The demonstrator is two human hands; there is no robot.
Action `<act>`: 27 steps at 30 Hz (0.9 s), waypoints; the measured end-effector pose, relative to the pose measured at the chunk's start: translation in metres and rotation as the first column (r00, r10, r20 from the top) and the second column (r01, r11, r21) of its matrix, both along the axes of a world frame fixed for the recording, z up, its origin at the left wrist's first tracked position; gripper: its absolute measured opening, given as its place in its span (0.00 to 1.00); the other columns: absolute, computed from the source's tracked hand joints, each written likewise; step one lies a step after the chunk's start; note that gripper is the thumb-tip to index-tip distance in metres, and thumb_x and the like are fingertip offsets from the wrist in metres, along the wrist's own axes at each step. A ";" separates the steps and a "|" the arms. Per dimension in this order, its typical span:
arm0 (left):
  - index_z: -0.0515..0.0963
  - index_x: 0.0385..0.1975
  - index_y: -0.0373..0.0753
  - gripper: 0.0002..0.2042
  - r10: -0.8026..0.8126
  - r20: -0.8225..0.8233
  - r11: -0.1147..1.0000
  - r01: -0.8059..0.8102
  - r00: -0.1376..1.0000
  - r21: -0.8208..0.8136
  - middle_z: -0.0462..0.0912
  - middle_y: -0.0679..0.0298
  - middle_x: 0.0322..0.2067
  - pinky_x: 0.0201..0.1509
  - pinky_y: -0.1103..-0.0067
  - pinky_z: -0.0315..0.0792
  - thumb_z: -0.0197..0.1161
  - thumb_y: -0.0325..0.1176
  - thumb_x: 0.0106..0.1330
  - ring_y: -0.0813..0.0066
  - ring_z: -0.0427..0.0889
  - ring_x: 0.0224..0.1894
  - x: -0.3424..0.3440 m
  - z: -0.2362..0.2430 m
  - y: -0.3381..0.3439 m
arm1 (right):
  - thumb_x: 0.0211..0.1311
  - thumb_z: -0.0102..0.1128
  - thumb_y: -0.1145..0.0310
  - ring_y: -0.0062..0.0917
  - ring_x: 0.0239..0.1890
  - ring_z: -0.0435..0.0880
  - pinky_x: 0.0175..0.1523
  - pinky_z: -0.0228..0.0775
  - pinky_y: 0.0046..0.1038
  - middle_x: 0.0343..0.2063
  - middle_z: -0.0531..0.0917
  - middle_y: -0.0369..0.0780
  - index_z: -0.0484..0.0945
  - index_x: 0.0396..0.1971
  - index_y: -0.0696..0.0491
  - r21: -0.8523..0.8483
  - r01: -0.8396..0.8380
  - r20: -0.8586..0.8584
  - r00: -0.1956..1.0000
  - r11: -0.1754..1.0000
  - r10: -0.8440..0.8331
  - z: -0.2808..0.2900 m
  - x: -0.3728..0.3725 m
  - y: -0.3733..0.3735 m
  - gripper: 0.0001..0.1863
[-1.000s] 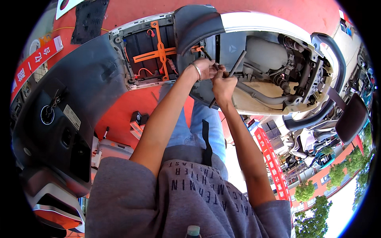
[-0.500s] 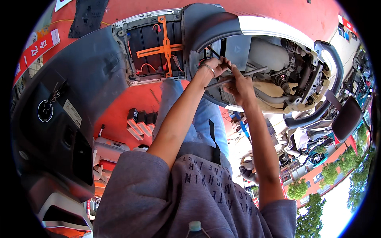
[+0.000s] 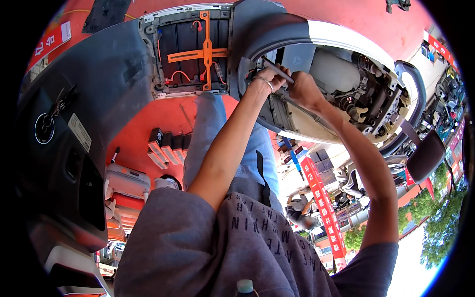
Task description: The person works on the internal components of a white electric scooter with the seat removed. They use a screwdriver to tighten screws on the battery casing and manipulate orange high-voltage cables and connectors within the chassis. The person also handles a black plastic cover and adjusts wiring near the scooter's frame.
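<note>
A grey metal bar, part of a T-handle wrench (image 3: pixel 278 69), slants across the near left side of a vehicle's open bay (image 3: pixel 297 106). My right hand (image 3: pixel 305 91) is closed round its right end. Beside the bar, my left hand (image 3: pixel 271 77) is closed with its fingers curled at the tool's middle; a bracelet circles that wrist. The wrench's tip and whatever it meets are hidden by my hands. Inside the bay show a pale rounded tank-like part (image 3: pixel 336 67), a coil spring (image 3: pixel 350 105) and dark frame parts.
Left of the bay, an orange cross-shaped strap (image 3: pixel 207 52) spans a dark battery compartment. A dark body panel (image 3: pixel 54 148) fills the far left. Several boxes (image 3: pixel 166 147) stand on the red floor (image 3: pixel 136 143). A mirror (image 3: pixel 425 157) juts out at right, with parked scooters behind.
The wrench's bar has swung round to point up-left. My right hand has moved up to its end and my right elbow outward. The left hand stays nearly in place.
</note>
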State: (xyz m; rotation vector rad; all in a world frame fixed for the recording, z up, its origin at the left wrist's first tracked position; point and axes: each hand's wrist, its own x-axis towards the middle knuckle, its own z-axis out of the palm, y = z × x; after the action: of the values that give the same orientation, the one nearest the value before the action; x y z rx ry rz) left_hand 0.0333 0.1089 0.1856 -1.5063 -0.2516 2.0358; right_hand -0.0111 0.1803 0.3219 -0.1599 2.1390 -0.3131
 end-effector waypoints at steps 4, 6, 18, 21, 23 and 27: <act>0.66 0.24 0.34 0.08 0.195 -0.025 0.979 -0.193 0.981 0.063 0.71 0.56 0.27 0.39 0.72 0.73 0.38 0.18 0.59 0.64 0.73 0.33 0.007 0.002 0.014 | 0.50 0.50 0.74 0.25 0.13 0.72 0.14 0.57 0.23 0.13 0.73 0.42 0.73 0.21 0.62 0.060 0.970 0.153 0.224 0.235 -0.963 -0.005 0.010 -0.010 0.07; 0.65 0.27 0.35 0.08 0.053 -0.144 0.985 -0.028 0.988 0.171 0.71 0.57 0.24 0.40 0.69 0.73 0.37 0.26 0.63 0.67 0.72 0.30 -0.005 0.035 0.003 | 0.57 0.42 0.73 0.16 0.10 0.60 0.12 0.49 0.18 0.11 0.67 0.34 0.71 0.23 0.58 0.016 0.947 0.335 -0.307 -0.320 -0.891 -0.014 0.014 -0.010 0.08; 0.61 0.21 0.31 0.09 0.252 0.117 0.952 -0.268 0.960 0.146 0.66 0.56 0.19 0.34 0.72 0.72 0.34 0.17 0.60 0.68 0.68 0.22 -0.002 0.026 -0.001 | 0.54 0.52 0.55 0.26 0.16 0.74 0.20 0.67 0.23 0.17 0.72 0.41 0.69 0.27 0.62 0.191 -0.210 -0.672 0.684 0.959 0.284 0.076 0.002 0.006 0.21; 0.60 0.20 0.32 0.08 0.250 0.115 0.952 -0.266 0.961 0.152 0.64 0.57 0.18 0.32 0.71 0.72 0.36 0.17 0.60 0.69 0.67 0.21 -0.004 0.031 0.008 | 0.54 0.51 0.62 0.31 0.19 0.75 0.22 0.67 0.27 0.17 0.72 0.41 0.68 0.26 0.61 0.181 -0.634 -0.467 0.618 0.752 0.633 0.063 -0.007 0.018 0.15; 0.61 0.20 0.32 0.08 0.253 0.139 0.949 -0.273 0.957 0.156 0.64 0.57 0.18 0.32 0.71 0.71 0.37 0.18 0.60 0.68 0.67 0.21 -0.008 0.030 0.009 | 0.55 0.48 0.66 0.32 0.20 0.75 0.24 0.68 0.28 0.19 0.72 0.42 0.69 0.26 0.59 0.254 -0.718 -0.288 0.584 0.648 0.759 0.054 -0.011 0.017 0.10; 0.63 0.17 0.33 0.09 0.262 0.181 0.945 -0.290 0.948 0.150 0.64 0.58 0.15 0.29 0.74 0.71 0.39 0.16 0.56 0.69 0.66 0.18 -0.008 0.018 0.019 | 0.58 0.46 0.65 0.30 0.16 0.73 0.22 0.64 0.30 0.14 0.71 0.43 0.70 0.23 0.59 0.121 -0.443 -0.283 0.842 0.888 0.459 0.034 0.004 0.027 0.12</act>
State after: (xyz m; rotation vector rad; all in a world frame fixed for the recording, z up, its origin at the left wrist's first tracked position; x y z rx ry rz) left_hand 0.0256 0.1276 0.2036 -1.5958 -0.7254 2.0414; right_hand -0.0073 0.2069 0.3559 -0.7145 2.3260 0.0506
